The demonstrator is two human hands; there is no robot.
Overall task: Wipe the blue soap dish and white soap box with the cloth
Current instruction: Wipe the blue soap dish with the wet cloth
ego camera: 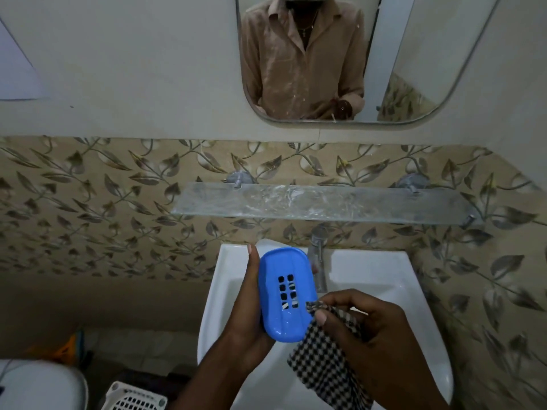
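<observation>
The blue dish point(284, 294) is gripped by the left hand point(245, 315), thumb laid along its left edge and fingers curled behind it, so that it is held up over the sink point(370, 273) with its slotted face turned toward the camera. The cloth point(325, 359), black-and-white checked, is pinched by the right hand point(364, 327) between thumb and fingers; a bunched corner is pressed to the dish's lower right edge, and the rest is left hanging below the hand.

The dish's long axis runs away from the body, the far end tilted slightly right toward the tap point(318, 261). The dish lies just left of the right hand and touches the cloth, so the wiping hand is judged to be the right one, and a stroke along the long axis, from the near end to the far end, appears to be what the next move turns on.

Beyond the hands a glass shelf point(319, 202) is fixed to the leaf-patterned wall, with a mirror point(340, 54) above it. The white soap box cannot be made out with certainty.
</observation>
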